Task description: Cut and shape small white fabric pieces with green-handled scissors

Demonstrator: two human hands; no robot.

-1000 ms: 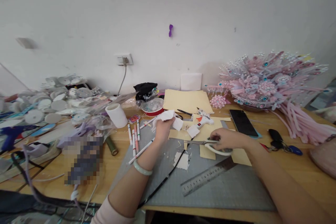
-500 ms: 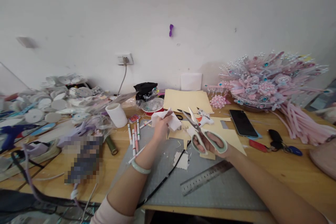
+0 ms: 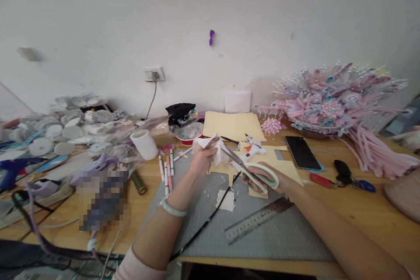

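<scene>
A piece of white paper [image 3: 219, 154] is pinched in my left hand [image 3: 202, 157], over the back part of the grey cutting mat [image 3: 282, 236]. My right hand [image 3: 262, 180] has its fingers in the pale green handles of a pair of scissors [image 3: 241, 162]. The scissor blades point up and left and meet the right side of the paper. Beneath my hands are cream card pieces [image 3: 288, 170] and a small scalloped white piece [image 3: 225, 200]. A steel ruler [image 3: 256, 218] lies on the mat, beside a black cable [image 3: 203, 227].
Several markers [image 3: 166, 173] and a white cup-like roll [image 3: 145, 144] stand or lie to the left. A glue gun [image 3: 252, 148], black phone [image 3: 302, 152], keys [image 3: 344, 177] and pink flower headpiece [image 3: 328, 105] are at the right. White discs [image 3: 42, 146] crowd the far left.
The scissor blades have come closer together and moved left onto the paper, and my right hand has turned and closed its grip. The view has shifted slightly.
</scene>
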